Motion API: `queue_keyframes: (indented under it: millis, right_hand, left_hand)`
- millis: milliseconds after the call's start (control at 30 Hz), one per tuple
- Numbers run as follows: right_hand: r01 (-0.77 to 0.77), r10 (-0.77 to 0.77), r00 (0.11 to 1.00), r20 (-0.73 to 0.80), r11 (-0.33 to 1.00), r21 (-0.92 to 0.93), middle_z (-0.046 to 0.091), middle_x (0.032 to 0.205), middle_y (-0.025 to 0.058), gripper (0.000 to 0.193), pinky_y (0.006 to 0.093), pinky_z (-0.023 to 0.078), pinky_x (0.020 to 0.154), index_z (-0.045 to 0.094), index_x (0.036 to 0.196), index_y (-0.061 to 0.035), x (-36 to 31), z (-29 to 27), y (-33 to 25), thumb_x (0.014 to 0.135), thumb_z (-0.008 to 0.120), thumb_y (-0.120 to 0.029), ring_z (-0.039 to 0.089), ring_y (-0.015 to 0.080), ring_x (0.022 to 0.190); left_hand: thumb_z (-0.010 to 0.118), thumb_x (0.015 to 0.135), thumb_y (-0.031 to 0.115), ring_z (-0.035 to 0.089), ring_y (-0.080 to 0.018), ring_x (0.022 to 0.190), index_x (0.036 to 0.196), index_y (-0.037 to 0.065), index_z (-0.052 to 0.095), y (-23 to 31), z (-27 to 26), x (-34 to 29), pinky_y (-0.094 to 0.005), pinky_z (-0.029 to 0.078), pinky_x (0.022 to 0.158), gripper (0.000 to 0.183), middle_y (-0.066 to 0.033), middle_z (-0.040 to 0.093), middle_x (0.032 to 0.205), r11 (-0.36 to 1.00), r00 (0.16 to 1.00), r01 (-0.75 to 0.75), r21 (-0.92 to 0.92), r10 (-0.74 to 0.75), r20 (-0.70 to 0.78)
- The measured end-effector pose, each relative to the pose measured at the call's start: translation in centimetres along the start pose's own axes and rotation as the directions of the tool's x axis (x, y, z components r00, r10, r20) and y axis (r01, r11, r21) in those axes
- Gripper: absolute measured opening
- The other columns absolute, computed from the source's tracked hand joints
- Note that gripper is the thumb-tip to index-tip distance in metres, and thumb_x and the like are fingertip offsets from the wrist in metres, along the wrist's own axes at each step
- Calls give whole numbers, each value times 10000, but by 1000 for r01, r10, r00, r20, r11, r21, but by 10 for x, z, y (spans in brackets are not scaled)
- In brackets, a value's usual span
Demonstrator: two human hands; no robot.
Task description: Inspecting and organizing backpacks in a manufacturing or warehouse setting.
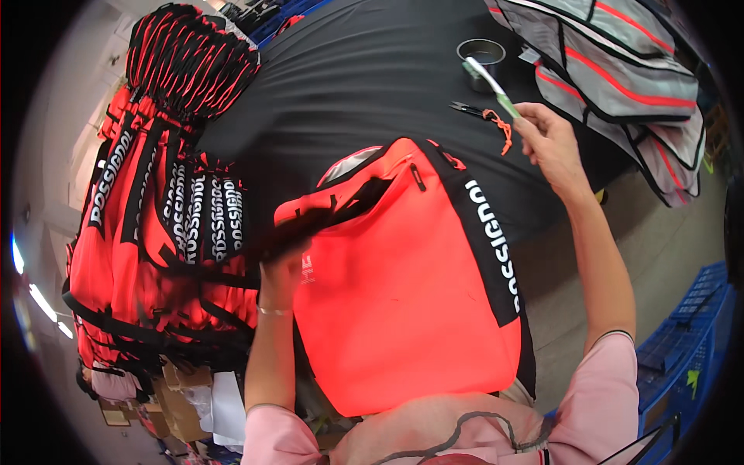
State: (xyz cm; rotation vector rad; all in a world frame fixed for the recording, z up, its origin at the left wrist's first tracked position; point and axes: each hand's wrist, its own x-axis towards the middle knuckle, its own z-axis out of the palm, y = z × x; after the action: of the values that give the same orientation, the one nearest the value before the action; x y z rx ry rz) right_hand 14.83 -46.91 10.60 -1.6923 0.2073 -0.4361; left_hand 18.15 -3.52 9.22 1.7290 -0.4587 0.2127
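A bright red-orange bag [403, 302] with a black side panel and white lettering lies in front of me, its top pocket partly unzipped. At its left edge is my left hand [284, 273], smeared by motion next to a blurred black strap [298, 232]; its fingers do not show clearly. My right hand [549, 143] is closed around the green handle of a toothbrush [494, 87], whose head is over a round dark cup [481, 54]. Just left of that hand lie thread snips [468, 109] with an orange cord [502, 132].
A black cloth [349, 77] covers the table. Red and black bags [155, 225] are piled at the left, with more stacked behind [194, 66]. Grey bags with red trim [620, 70] lie far right. A blue plastic crate [686, 333] stands at the lower right.
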Motion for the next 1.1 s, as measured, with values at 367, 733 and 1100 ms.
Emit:
queue_keyframes:
  millis: [367,733,1100]
  right_hand:
    - [40,-24,979,201,996,-74,589,750,-8,220,223,418,549,663,1064,-1,9,33,-5,892,626,-134,513,51,624]
    - [469,-234,817,528,802,-370,584,886,70,182,287,464,671,687,1031,-25,22,80,1,883,641,-120,571,152,740]
    - [766,-200,594,779,437,-472,578,918,44,101,383,499,604,682,896,-89,14,106,-15,871,646,-181,643,259,757]
  left_hand:
    - [564,779,-31,660,-282,1030,1145,62,681,103,-16,18,-320,530,841,396,-160,611,1261,790,649,-117,602,-398,648]
    - [673,784,415,199,-411,1428,1513,129,248,-1,120,-44,-699,140,1077,891,-158,212,1566,506,904,-240,828,-193,380]
    - [642,777,319,221,-377,1434,1493,137,327,-9,113,-64,-671,126,1100,803,-90,232,1577,570,924,-206,795,-154,350]
